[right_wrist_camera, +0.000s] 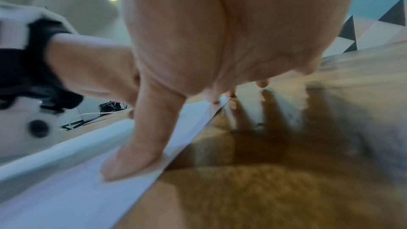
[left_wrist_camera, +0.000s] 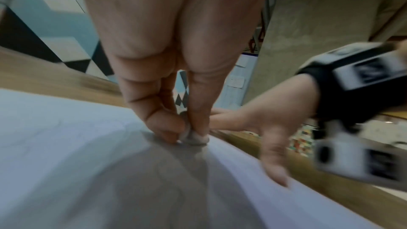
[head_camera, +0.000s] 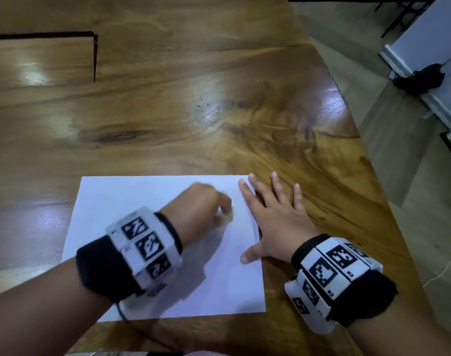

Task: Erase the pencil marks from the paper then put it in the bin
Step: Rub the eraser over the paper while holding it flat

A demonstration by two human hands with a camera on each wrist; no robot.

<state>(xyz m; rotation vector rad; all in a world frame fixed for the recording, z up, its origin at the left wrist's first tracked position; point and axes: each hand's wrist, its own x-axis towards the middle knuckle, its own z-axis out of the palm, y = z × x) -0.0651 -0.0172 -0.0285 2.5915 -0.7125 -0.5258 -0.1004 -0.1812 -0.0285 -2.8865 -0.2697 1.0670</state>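
Note:
A white sheet of paper [head_camera: 147, 201] lies flat on the wooden table [head_camera: 193, 111] near its front edge. Faint pencil marks [left_wrist_camera: 55, 124] show on the sheet. My left hand [head_camera: 219, 209] pinches a small pale eraser [left_wrist_camera: 193, 137] between thumb and finger and presses it onto the paper's right part; the hand is blurred. My right hand [head_camera: 273, 209] lies flat with spread fingers on the sheet's right edge, thumb [right_wrist_camera: 132, 159] and forefinger on the paper [right_wrist_camera: 66, 189], the other fingers on the wood. No bin is in view.
The table's curved right edge [head_camera: 360, 155] drops to a grey floor. A black bag [head_camera: 419, 78] sits on the floor by a white wall at the far right. A dark rectangular seam [head_camera: 94, 57] marks the tabletop at the far left.

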